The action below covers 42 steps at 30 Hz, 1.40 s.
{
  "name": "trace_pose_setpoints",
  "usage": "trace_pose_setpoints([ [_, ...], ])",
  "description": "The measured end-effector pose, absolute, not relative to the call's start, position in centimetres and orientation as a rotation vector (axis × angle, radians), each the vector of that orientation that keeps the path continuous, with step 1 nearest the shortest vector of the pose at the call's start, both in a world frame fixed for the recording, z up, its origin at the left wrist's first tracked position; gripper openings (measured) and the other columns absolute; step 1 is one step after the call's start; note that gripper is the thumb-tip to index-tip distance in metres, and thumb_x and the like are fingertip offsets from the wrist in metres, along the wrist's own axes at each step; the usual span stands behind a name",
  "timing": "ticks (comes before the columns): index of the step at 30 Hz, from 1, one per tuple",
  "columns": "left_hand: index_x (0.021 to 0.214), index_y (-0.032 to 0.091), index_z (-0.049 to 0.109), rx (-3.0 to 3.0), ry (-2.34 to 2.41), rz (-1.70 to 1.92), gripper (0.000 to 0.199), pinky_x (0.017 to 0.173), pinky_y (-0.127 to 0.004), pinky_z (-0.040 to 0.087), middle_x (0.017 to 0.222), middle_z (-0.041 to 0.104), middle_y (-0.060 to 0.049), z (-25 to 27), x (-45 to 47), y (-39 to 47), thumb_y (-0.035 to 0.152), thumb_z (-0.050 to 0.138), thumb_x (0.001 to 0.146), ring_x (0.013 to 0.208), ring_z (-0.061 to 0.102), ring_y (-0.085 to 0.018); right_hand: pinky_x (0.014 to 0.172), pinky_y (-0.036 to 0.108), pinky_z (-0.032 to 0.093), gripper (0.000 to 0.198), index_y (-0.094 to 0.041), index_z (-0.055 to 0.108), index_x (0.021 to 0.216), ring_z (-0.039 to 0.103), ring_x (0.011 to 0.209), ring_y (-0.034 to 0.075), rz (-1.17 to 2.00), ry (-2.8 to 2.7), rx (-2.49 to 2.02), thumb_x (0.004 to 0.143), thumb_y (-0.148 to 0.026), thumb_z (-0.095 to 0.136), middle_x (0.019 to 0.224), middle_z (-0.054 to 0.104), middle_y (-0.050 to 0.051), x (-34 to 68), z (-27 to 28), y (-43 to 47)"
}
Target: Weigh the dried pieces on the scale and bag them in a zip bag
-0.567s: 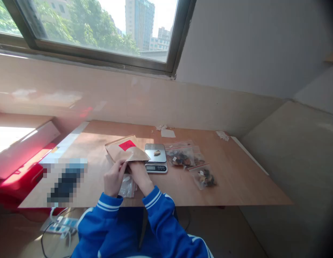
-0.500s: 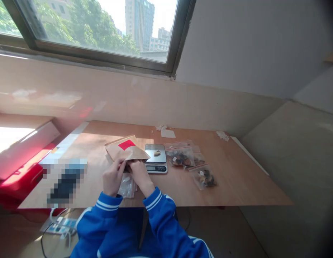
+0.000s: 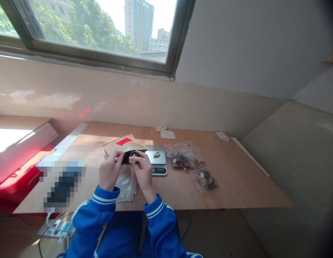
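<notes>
A kraft paper bag [image 3: 134,144] with a red label is tilted, its dark mouth facing me. My left hand [image 3: 109,170] grips the left edge of that mouth, fingers closed. At the opening, my right hand [image 3: 141,168] pinches a small dark dried piece [image 3: 134,154], partly hidden by the fingers. Just right of the bag stands a digital kitchen scale [image 3: 161,154], carrying one small tan dried piece [image 3: 156,154]. Transparent plastic bags [image 3: 125,184] lie flat beneath my hands.
Zip bags of dark dried pieces [image 3: 179,159] lie right of the scale, with another zip bag [image 3: 205,179] nearer me. A white paper [image 3: 167,134] and crumpled tissue [image 3: 222,136] lie at the back. A pixelated dark object [image 3: 64,186] is at left.
My right hand has come out of the paper bag's mouth with a dark piece in its fingertips. The bag's opening has turned more toward me.
</notes>
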<state>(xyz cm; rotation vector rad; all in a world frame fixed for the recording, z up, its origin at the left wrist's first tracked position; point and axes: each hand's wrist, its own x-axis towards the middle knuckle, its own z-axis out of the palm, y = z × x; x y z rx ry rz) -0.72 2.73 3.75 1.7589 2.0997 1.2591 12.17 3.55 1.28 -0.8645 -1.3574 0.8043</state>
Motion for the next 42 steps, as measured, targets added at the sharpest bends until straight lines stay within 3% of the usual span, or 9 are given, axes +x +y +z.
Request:
trace_pose_setpoints([
  [7,0.09,0.023,0.066,1.7,2.18,1.309,0.021,0.066,-0.023,0.045,0.078,0.072,0.001,4.5,-1.3,4.2,0.04,0.053,0.087,0.075,0.069,-0.018,0.086,0.036,0.054,0.019,-0.019,0.07,0.087,0.064,0.095,0.019,1.002,-0.978,-0.813,0.073,-0.03,0.075,0.106,0.065,0.007,15.7,0.6,4.4],
  [10,0.088,0.024,0.066,1.668,2.205,1.346,0.02,0.068,-0.024,0.046,0.077,0.072,0.001,4.3,-1.7,4.5,0.04,0.055,0.085,0.075,0.069,-0.018,0.087,0.036,0.053,0.019,-0.017,0.07,0.086,0.061,0.103,0.022,0.921,-0.973,-0.928,0.073,-0.03,0.074,0.1,0.066,0.008,17.9,-1.7,5.7],
  [13,0.088,0.024,0.067,1.66,2.204,1.358,0.021,0.067,-0.024,0.046,0.076,0.071,0.002,4.1,-1.9,4.4,0.04,0.055,0.085,0.075,0.069,-0.018,0.082,0.033,0.054,0.019,-0.018,0.071,0.085,0.055,0.115,0.025,0.856,-1.111,-1.039,0.074,-0.033,0.071,0.107,0.065,0.011,19.2,-4.0,7.4],
  [16,0.089,0.025,0.067,1.655,2.192,1.35,0.021,0.067,-0.024,0.046,0.076,0.072,0.002,4.0,-1.9,4.1,0.041,0.055,0.084,0.076,0.07,-0.019,0.081,0.034,0.054,0.017,-0.02,0.072,0.086,0.057,0.112,0.024,0.784,-1.3,-1.088,0.079,-0.033,0.065,0.11,0.064,0.011,19.6,-5.5,8.8],
  [21,0.089,0.025,0.068,1.65,2.209,1.346,0.022,0.066,-0.025,0.046,0.075,0.072,0.002,4.0,-2.2,3.8,0.042,0.055,0.084,0.077,0.07,-0.02,0.097,0.04,0.045,0.016,-0.023,0.073,0.089,0.059,0.11,0.022,0.615,-1.522,-1.123,0.085,-0.027,0.058,0.105,0.069,0.008,19.6,-6.2,10.1],
  [36,0.089,0.026,0.068,1.663,2.235,1.324,0.021,0.065,-0.024,0.046,0.074,0.072,0.004,3.3,-2.2,3.4,0.043,0.056,0.085,0.077,0.07,-0.019,0.082,0.033,0.04,0.03,-0.021,0.072,0.098,0.055,0.083,0.021,0.269,-1.552,-1.416,0.09,-0.041,0.052,0.087,0.067,0.007,23.5,-7.6,8.2],
  [42,0.088,0.027,0.069,1.645,2.228,1.336,0.021,0.064,-0.023,0.046,0.075,0.072,0.004,3.6,-2.4,3.1,0.043,0.056,0.084,0.077,0.071,-0.018,0.086,0.037,0.034,0.035,-0.026,0.07,0.108,0.052,0.094,0.024,0.159,-1.561,-1.605,0.09,-0.046,0.048,0.096,0.062,0.007,23.2,-7.5,8.9],
])
